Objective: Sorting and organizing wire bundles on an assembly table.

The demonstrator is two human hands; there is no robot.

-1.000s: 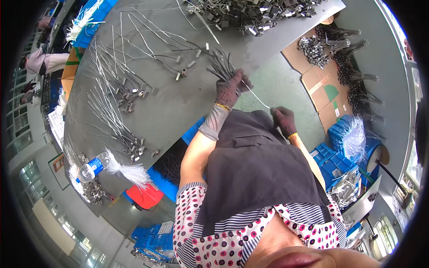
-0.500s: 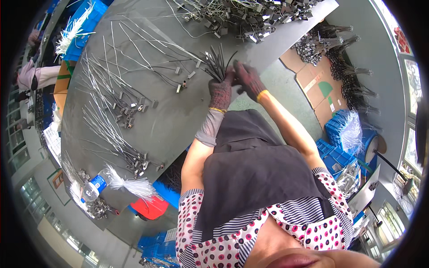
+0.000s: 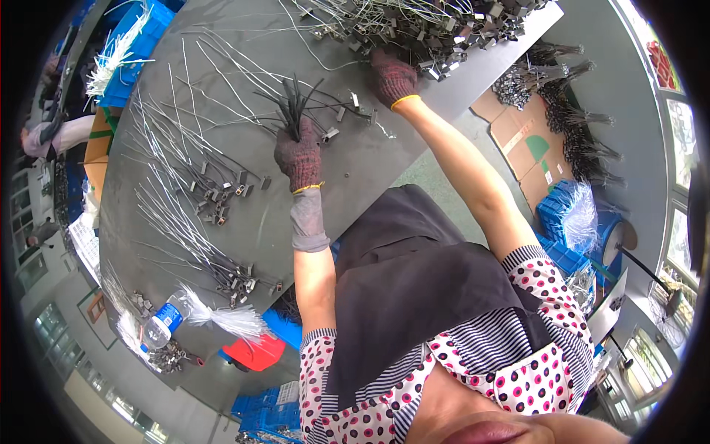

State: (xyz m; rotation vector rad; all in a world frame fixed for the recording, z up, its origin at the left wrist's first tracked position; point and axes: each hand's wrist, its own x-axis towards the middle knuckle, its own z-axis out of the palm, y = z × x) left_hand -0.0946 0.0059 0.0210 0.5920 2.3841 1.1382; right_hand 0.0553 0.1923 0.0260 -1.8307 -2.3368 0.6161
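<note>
My left hand point(image 3: 299, 159), in a dark knitted glove, is closed around a bunch of short black tubes point(image 3: 292, 102) whose ends fan out above the fist. It is over the grey table, beside several loose wires with small metal pieces point(image 3: 330, 135) on their ends. My right hand point(image 3: 392, 80), gloved the same way, is stretched out to the near edge of a big heap of wires with dark metal blocks point(image 3: 436, 37). Its fingertips are hard to make out against the heap, so whether they grip anything does not show.
More wire bundles point(image 3: 211, 196) lie spread on the left of the table point(image 3: 259, 222). A plastic bottle point(image 3: 166, 320) and white ties point(image 3: 229, 314) sit at its near left. Cardboard point(image 3: 518, 140) with wire bunches and blue crates point(image 3: 562, 255) are on the right. A red stool point(image 3: 255, 352) stands below.
My right hand has left the side of my left hand and moved up to the heap's edge. My left hand has shifted left over the table, still holding the black tubes.
</note>
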